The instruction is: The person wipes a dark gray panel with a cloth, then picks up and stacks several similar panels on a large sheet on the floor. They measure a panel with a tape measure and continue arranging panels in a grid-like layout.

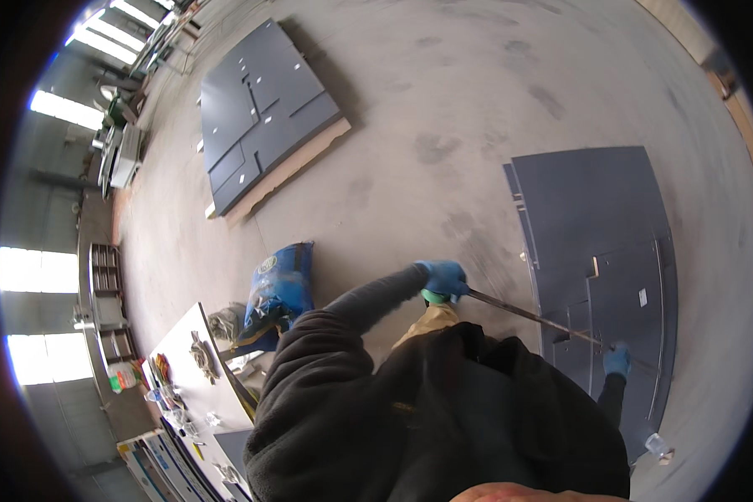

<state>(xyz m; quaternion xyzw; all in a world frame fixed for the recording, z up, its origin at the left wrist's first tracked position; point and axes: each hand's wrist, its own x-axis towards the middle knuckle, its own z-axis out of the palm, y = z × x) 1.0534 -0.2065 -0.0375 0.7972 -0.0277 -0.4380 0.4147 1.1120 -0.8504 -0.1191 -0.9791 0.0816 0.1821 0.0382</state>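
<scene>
A long, thin, brownish bar (531,315) slants between my two hands. My left hand (443,279), in a blue glove, is closed round its upper-left end. Toward its other end, my right hand (617,360), also blue-gloved, grips it with the fingers partly hidden. The bar's right part crosses above a stack of dark grey sheet panels (598,201) lying low on my right. Under my left hand shows a green item (432,297), mostly covered, beside tan cloth (431,320).
Another stack of dark grey panels (263,100) lies ahead on the floor, over brown cardboard (289,171). Left of me stand a blue sack (283,284) and a white-topped table (194,356) with small items. A clear plastic cup-like object (658,446) is by the right stack's near end.
</scene>
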